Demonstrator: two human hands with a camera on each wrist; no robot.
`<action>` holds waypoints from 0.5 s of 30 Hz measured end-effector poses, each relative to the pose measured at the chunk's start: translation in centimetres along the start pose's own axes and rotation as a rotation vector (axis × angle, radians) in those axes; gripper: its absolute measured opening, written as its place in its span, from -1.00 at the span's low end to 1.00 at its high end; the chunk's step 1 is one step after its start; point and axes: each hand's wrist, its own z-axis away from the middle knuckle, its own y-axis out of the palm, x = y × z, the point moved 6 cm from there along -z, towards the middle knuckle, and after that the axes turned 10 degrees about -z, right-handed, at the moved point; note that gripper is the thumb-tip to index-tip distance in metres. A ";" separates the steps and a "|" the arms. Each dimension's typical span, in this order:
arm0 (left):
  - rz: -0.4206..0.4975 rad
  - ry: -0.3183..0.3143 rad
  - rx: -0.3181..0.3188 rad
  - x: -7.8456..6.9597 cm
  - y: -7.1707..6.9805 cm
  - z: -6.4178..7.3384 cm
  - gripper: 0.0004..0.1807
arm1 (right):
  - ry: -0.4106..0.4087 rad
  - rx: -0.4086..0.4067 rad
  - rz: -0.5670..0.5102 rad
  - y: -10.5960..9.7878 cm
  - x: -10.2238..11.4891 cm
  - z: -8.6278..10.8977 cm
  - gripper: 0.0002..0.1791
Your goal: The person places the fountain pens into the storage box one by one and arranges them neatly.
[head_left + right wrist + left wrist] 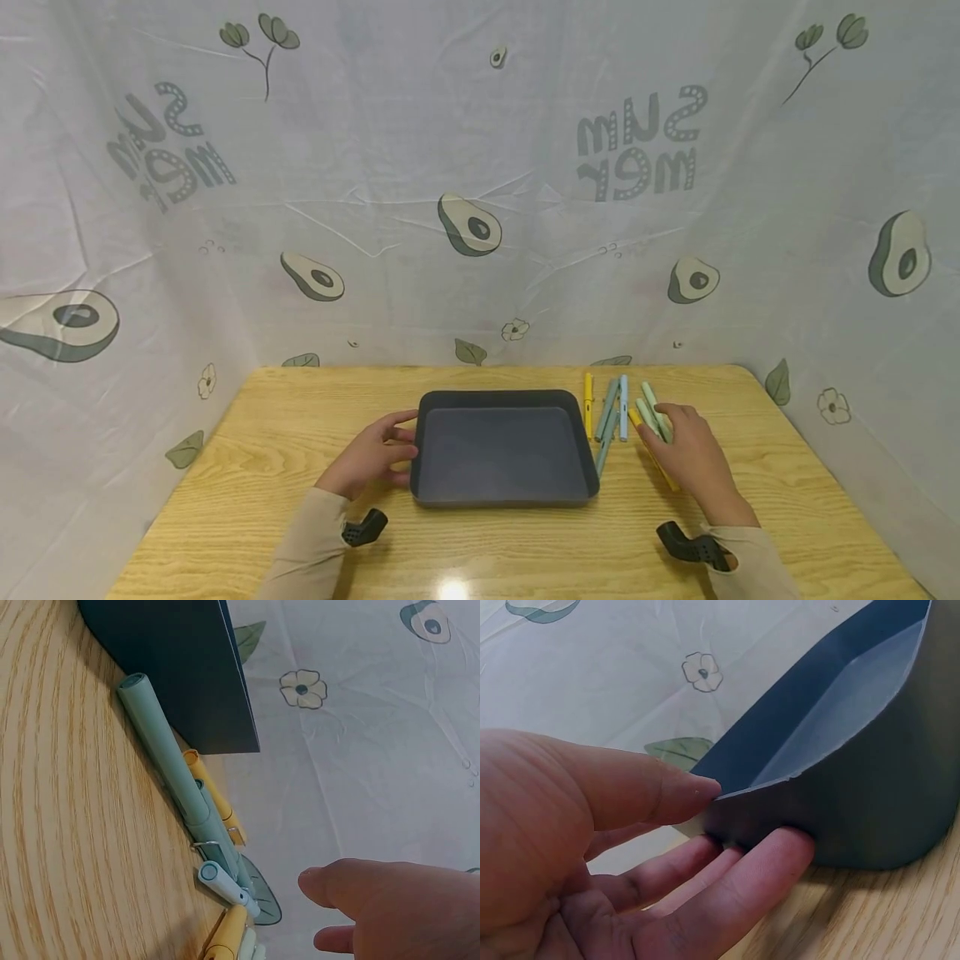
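A dark grey rectangular tray [504, 458] lies on the table. My left hand [378, 454] rests against its left side; in the left wrist view the thumb tip is at the rim and the other fingers [757, 870] touch the outer wall. To the right of the tray, my right hand [693, 450] is over a group of pens, thumb and fingers spread apart. Nearest it are pale green pens [647, 417] and a yellow pen [667, 475], partly covered by the hand. Between them and the tray lie a light blue pen [623, 408], teal pens [161, 742] and another yellow pen [588, 404].
The wooden table [300, 433] carries everything. Behind it and along both sides hangs a pale curtain [390, 167] printed with avocados and leaves. One teal pen leans close against the tray's right wall. Black wrist mounts [365, 528] stick out from both sleeves.
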 end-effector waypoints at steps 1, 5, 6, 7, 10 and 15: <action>-0.003 0.001 0.000 0.0 0.1 -0.1 -0.30 | 0.000 0.000 -0.002 0.0 -0.1 0.0 -0.32; 0.001 -0.003 0.001 0.0 0.3 -0.2 -0.31 | 0.002 0.003 -0.010 0.0 -0.2 0.1 -0.33; 0.002 -0.004 0.001 0.0 0.3 -0.2 -0.31 | 0.003 0.004 -0.012 0.0 -0.2 0.1 -0.33; 0.002 -0.002 0.002 0.0 0.3 -0.2 -0.31 | 0.003 0.005 -0.014 0.0 -0.2 0.1 -0.33; 0.002 0.000 -0.001 0.1 0.4 -0.3 -0.31 | 0.003 0.005 -0.019 -0.1 -0.1 0.0 -0.33; 0.016 0.005 -0.004 0.2 0.6 -0.6 -0.31 | 0.005 0.004 -0.027 -0.1 -0.3 0.0 -0.35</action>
